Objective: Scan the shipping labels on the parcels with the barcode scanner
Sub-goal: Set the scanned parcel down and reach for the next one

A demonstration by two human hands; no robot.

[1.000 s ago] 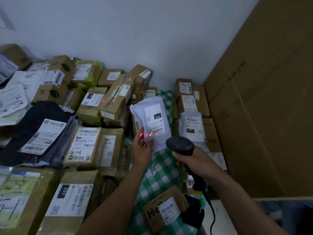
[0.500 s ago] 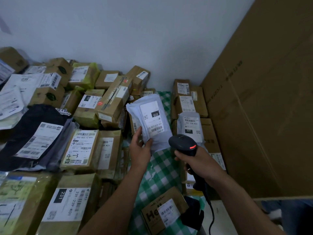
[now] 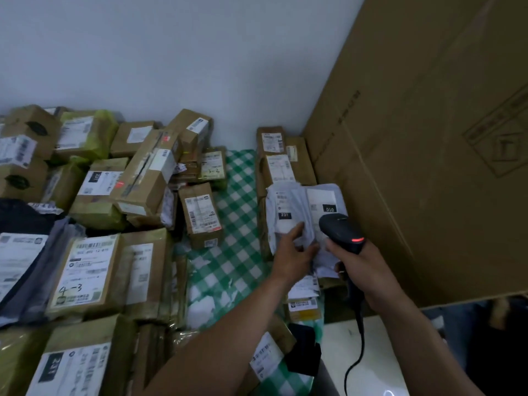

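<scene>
A white mailer bag labelled 010 (image 3: 325, 200) lies on the right-hand stack, beside a white bag labelled 231 (image 3: 285, 204). My left hand (image 3: 294, 252) rests on these two bags with its fingers stretched out and the thumb toward the 010 bag. My right hand (image 3: 363, 267) grips the handle of a black barcode scanner (image 3: 340, 228), which hovers over the lower part of the 010 bag. A red light glows on the scanner's back. Its cable (image 3: 357, 352) hangs down toward me.
A tall cardboard carton (image 3: 428, 167) walls off the right side. Several brown labelled parcels (image 3: 94, 270) crowd the left and back. A small brown parcel (image 3: 201, 212) lies on the green checked cloth (image 3: 231, 224). A white tabletop (image 3: 380, 352) is at bottom right.
My left hand carried the 010 bag from the middle over to the right stack and set it beside the 231 bag. The scanner followed to the right; its red beam no longer shows.
</scene>
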